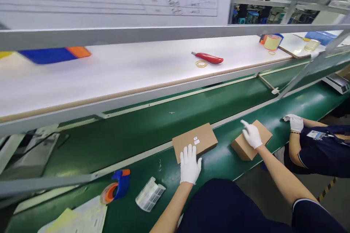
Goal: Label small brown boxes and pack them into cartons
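Note:
My left hand point(190, 165), in a white glove, lies with its fingers spread on the near edge of a flat brown cardboard box point(203, 136). Two small white labels show on top of that box, which straddles the metal strip at the belt's edge. To the right, my right hand point(251, 135), also gloved, rests on a second cardboard box point(264, 133) with its fingers stretched out toward the far left. That box sits on the green belt. Below and left of my left hand lies a curled sheet of labels point(150, 194).
A blue tape dispenser point(122, 185) and papers point(90, 216) lie at lower left. On the white shelf point(136, 72) are a red-handled knife point(209, 58) and rubber bands point(201, 64). Another person's gloved hand point(294, 122) is at the belt on the right. Metal rails cross the view.

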The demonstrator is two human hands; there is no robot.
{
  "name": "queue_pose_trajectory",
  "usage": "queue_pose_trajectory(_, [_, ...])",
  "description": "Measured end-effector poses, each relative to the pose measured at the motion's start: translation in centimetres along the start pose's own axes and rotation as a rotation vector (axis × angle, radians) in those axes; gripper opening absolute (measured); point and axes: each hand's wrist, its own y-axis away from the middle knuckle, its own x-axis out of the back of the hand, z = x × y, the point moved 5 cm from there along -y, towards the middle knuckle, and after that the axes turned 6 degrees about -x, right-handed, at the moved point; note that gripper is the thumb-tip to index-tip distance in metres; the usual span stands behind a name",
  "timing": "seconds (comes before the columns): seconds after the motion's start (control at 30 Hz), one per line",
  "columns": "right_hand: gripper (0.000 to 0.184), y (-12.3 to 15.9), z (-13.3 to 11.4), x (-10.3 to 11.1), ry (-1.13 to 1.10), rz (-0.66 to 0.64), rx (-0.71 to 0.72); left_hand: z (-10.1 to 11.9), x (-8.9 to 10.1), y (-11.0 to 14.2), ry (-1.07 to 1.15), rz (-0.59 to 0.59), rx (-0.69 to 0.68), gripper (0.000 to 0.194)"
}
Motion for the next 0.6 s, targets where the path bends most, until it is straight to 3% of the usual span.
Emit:
queue_pose_trajectory(0.07, [0.064,-0.2,4.7,2.1,0.092,0.14,-0.283,0.0,0.2,1.1,0.09,-0.028,0.009,0.059])
queue_pose_trajectory(0.13, [0.071,0.1,9.1,2.7,0.173,0.143,-0.541,0.4,0.6,2.3,0.178,-0.049,0.034,0.055])
queue_pose_trajectory(0.23, [0.072,1.3,11.6,1.6,0.217,0.076,-0.653,1.5,0.6,4.1,0.315,-0.111,0.086,0.047])
queue_pose_trajectory(0.33, [0.072,3.4,9.3,0.0,0.248,0.096,-0.612,3.2,-1.0,5.7,0.54,-0.259,0.122,0.049])
queue_pose_trajectory(0.47, [0.073,6.5,2.9,-2.2,0.293,0.103,-0.53,4.2,-3.5,7.0,0.807,-0.428,0.243,0.065])
queue_pose_trajectory(0.6, [0.074,9.1,-4.0,-4.3,0.281,0.052,-0.443,3.9,-5.1,7.4,0.988,-0.395,0.425,0.082])
